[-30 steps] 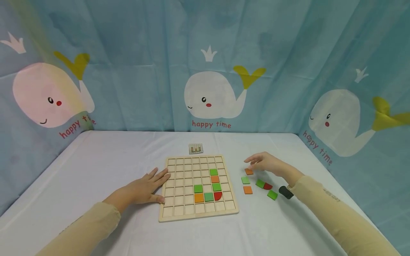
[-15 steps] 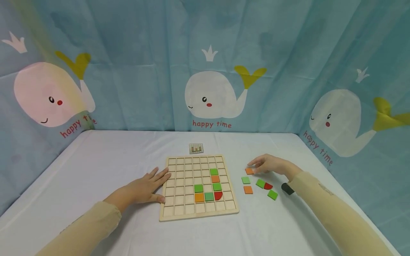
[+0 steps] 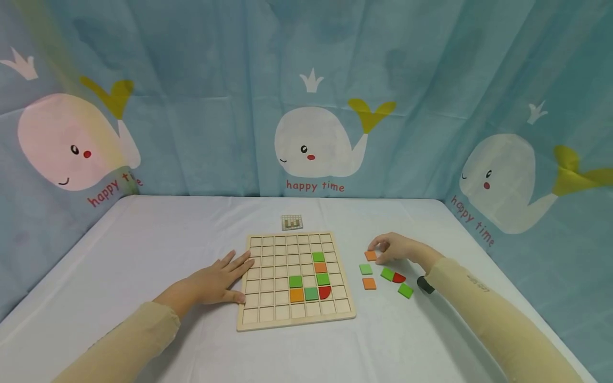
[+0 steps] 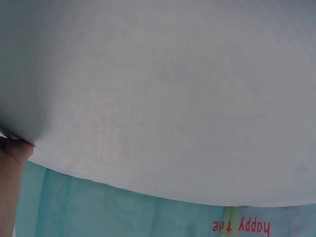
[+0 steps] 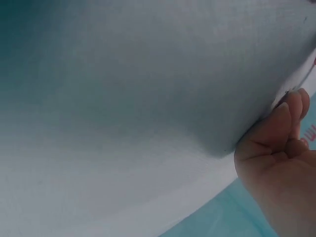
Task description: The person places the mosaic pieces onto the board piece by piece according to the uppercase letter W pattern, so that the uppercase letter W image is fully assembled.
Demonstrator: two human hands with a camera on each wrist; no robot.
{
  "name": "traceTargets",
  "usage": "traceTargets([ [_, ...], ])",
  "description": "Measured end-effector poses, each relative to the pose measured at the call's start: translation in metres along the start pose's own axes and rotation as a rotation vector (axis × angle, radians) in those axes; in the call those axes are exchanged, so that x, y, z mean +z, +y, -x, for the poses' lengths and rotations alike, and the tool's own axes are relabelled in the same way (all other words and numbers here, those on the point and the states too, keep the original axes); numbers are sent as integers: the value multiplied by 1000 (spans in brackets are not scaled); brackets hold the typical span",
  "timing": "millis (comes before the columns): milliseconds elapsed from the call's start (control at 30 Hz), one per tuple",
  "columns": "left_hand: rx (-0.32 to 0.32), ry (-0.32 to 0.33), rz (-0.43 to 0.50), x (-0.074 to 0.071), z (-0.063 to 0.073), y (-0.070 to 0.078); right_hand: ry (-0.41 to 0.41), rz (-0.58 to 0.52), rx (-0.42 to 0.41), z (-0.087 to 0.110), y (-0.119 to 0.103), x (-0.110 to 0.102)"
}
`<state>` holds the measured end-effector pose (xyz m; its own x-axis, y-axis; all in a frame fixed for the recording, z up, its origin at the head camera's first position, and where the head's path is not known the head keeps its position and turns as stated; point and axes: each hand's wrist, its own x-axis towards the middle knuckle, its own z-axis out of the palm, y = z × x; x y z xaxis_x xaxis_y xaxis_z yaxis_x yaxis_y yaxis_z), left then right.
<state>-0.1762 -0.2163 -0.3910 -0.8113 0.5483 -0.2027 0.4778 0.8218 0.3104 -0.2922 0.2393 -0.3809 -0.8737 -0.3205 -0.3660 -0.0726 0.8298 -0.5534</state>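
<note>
At the left, the left hand (image 3: 215, 280) lies with fingers spread on the left edge of the wooden board (image 3: 267, 285), just as it did a second ago, apparently steadying it on the worktop (image 3: 182, 229). Seven pieces sit in the board's cells, none added or moved over that second: an amber tile (image 3: 297, 295) with a green tile behind it, then a teal tile (image 3: 311, 293), then a red piece (image 3: 324, 292) with a column of green, orange and green behind. A small pattern card (image 3: 292, 222) lies beyond the far edge. Right of the board are a light green tile (image 3: 366, 269), a nearer orange tile (image 3: 369, 283) and a farther orange tile (image 3: 371, 256), which lies flat on the worktop. The change is here: the fingertips of the right hand (image 3: 398, 249) have drawn in around that farther tile, thumb on the near side and index finger on the far side. Whether this grip actually pinches it, I cannot tell; the right wrist view shows bent fingers but no tile. The work therefore seems to stand at picking up a piece, not placing one.
</note>
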Motion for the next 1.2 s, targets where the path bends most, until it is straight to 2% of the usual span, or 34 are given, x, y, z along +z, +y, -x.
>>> traceTargets([
  [300,11,1,12,-1,2,2,11,16,4,3,-4,2],
  [633,17,11,3,-1,2,4,21,-46,13,9,-7,2],
  [833,14,11,6,0,2,3,54,-162,20,14,-15,0],
  [967,16,14,8,-1,3,3,85,-260,-7,19,-25,0],
  [1200,12,15,7,-1,3,3,84,-412,-70,29,-42,3],
])
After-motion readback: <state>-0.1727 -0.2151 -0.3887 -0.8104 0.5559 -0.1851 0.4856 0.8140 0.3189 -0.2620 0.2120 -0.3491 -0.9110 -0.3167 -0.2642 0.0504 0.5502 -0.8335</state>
